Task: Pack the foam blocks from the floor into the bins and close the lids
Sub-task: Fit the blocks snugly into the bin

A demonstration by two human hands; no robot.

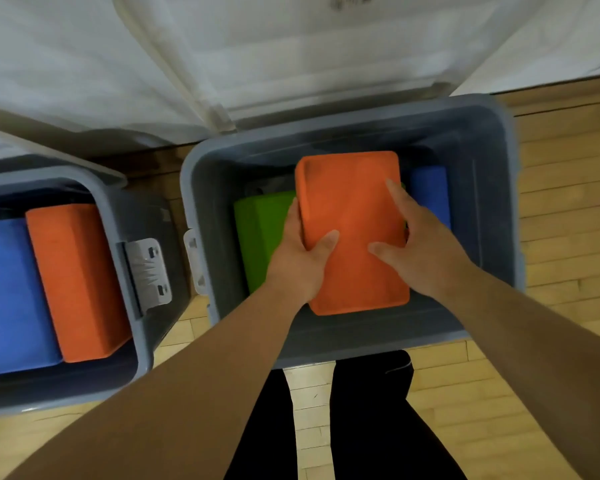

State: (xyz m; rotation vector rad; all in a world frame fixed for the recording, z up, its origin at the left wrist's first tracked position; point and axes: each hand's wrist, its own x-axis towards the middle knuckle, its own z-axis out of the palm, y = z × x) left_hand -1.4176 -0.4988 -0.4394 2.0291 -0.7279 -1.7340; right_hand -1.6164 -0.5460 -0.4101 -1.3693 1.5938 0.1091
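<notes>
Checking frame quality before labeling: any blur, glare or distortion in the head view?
Head view: wide-angle bend, the right bin rim bows; lid at top is soft and washed out; bin interiors shadowed, green block partly dark; both hands on the orange block are fairly sharp; no hard glare.

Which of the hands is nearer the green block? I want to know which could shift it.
Left. The left hand grips the orange block's left edge directly beside the green block; the right hand sits on the orange block's far side.
</notes>
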